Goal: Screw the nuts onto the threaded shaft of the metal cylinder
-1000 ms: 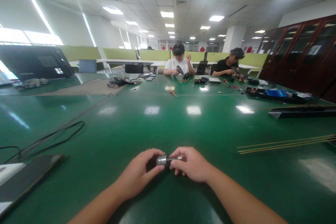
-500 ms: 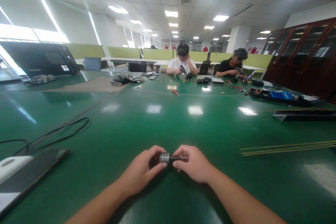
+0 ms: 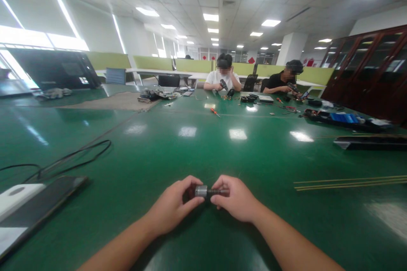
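Between my two hands, low over the green table, is a small metal part: a silver-grey cylinder (image 3: 201,191) on the left with a thinner, dark, ribbed shaft (image 3: 214,192) running to the right. My left hand (image 3: 173,203) pinches the cylinder between thumb and fingers. The shaft is gripped by my right hand (image 3: 237,199), whose fingers cover much of its far end. The part lies roughly level, and its exact kind cannot be made out.
Thin yellowish rods (image 3: 346,183) lie at right, near a black tray-like piece (image 3: 372,142). At left are a dark flat panel (image 3: 47,199), a white device (image 3: 19,197) and a black cable (image 3: 92,151). An orange screwdriver (image 3: 215,112) lies farther off. Two people (image 3: 223,77) sit across the table.
The camera view has shifted slightly, so the surroundings sit a little farther right. Both hands keep the same hold on the metal part, with hardly any visible movement.
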Tool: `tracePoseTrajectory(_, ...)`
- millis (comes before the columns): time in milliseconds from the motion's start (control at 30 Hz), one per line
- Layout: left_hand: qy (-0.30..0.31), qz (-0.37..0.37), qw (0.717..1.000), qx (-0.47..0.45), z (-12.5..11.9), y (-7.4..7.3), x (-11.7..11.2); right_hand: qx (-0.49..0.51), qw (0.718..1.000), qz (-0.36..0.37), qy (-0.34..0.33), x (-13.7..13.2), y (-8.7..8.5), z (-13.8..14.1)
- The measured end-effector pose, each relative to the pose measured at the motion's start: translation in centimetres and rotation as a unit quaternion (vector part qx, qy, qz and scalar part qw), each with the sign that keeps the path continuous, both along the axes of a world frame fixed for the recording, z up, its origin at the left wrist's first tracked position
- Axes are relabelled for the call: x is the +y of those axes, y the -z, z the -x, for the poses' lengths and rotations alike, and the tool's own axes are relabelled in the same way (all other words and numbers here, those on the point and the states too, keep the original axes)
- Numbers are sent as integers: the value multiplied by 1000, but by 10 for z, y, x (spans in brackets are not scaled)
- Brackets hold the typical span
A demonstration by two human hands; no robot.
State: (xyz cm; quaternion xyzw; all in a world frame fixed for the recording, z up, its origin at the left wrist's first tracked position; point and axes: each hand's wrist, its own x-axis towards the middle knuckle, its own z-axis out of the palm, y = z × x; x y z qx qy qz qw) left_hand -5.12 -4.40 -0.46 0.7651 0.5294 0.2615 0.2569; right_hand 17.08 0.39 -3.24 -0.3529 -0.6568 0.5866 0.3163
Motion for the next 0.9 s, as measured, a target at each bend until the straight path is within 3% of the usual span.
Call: tracePoseTrajectory(900, 1, 9, 1000, -22, -1, -1, 1, -37, 998, -47, 26, 0, -3, -5)
